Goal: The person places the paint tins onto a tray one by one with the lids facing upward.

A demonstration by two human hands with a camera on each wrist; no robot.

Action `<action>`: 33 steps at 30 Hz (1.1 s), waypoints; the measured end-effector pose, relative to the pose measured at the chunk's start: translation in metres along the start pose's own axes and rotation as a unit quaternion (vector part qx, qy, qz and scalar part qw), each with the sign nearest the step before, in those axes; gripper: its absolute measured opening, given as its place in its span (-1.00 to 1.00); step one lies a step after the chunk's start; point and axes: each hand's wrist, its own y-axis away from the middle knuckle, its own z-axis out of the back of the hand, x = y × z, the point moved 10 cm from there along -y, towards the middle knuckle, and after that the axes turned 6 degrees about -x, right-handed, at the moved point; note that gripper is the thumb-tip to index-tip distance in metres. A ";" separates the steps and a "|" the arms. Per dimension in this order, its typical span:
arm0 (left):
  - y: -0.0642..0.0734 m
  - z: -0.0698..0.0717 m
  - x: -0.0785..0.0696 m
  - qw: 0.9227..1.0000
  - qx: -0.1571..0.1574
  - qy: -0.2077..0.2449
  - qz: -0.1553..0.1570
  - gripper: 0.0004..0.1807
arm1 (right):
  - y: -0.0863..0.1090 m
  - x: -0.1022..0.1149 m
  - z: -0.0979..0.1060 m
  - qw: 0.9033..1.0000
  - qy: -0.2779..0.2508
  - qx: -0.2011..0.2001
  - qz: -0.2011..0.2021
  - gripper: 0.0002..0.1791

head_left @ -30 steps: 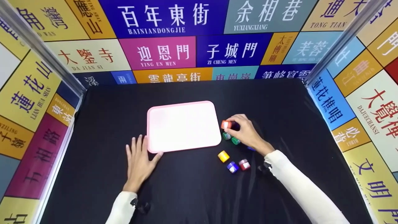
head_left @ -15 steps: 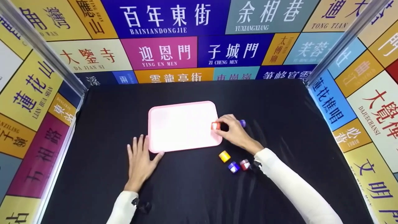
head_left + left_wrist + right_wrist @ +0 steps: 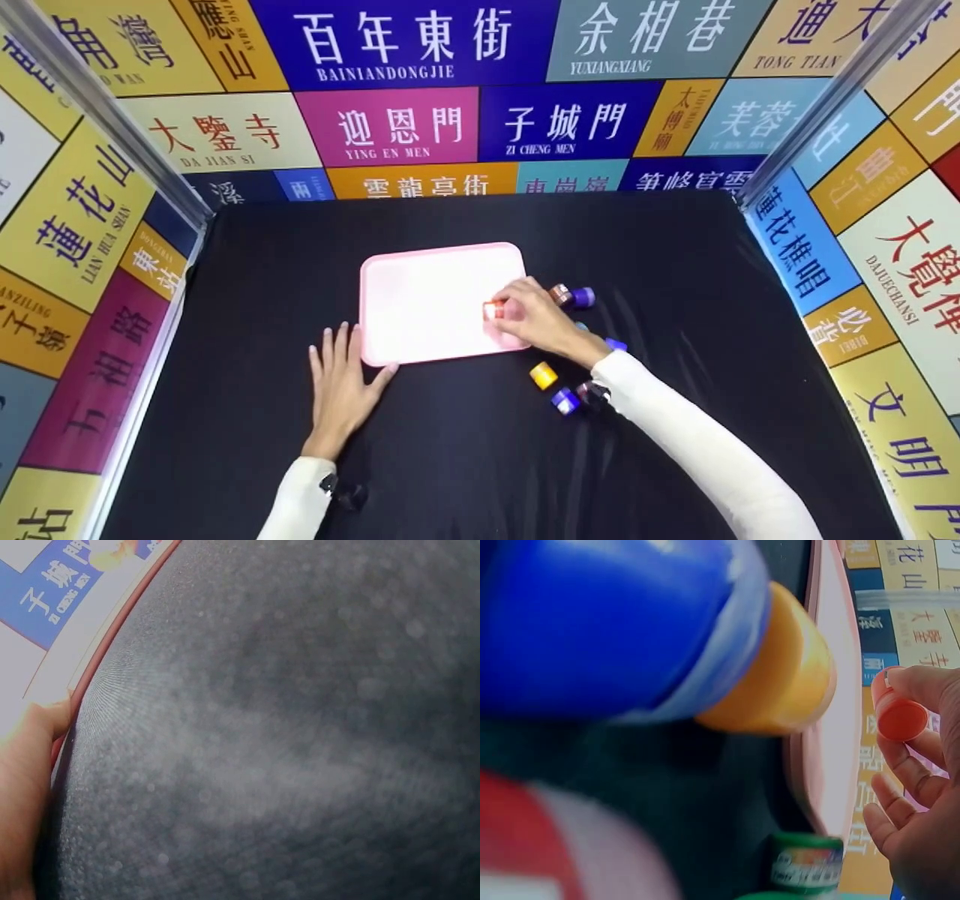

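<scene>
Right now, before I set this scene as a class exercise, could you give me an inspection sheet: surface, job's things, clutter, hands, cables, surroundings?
Surface: black covering, creased toward the right.
Job's things: orange jar held over pink-rimmed tray; contact between them unclear.
Clutter: loose jars by the tray's right end, including yellow jar, blue jar and purple jar.
Hands: left hand spread at the tray's near left corner, thumb touching the rim; right hand pinches the orange jar.
Cables: nothing seen.
Surroundings: colourful lettered panels behind, left and right.
</scene>
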 end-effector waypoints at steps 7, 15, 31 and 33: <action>0.000 -0.001 0.003 1.000 0.008 0.002 0.008 0.10 | -0.008 0.015 -0.023 0.999 0.017 0.044 0.007 -0.64; 0.000 -0.003 0.003 1.000 0.020 -0.003 0.013 0.11 | -0.013 0.023 -0.048 0.997 0.021 0.079 0.015 -0.70; -0.002 -0.001 0.001 1.000 0.012 -0.008 0.006 0.11 | -0.021 0.034 -0.076 0.994 0.026 0.102 0.032 -0.76; -0.001 -0.002 0.002 1.000 0.016 -0.009 0.008 0.11 | -0.022 0.036 -0.079 0.994 0.030 0.105 0.032 -0.75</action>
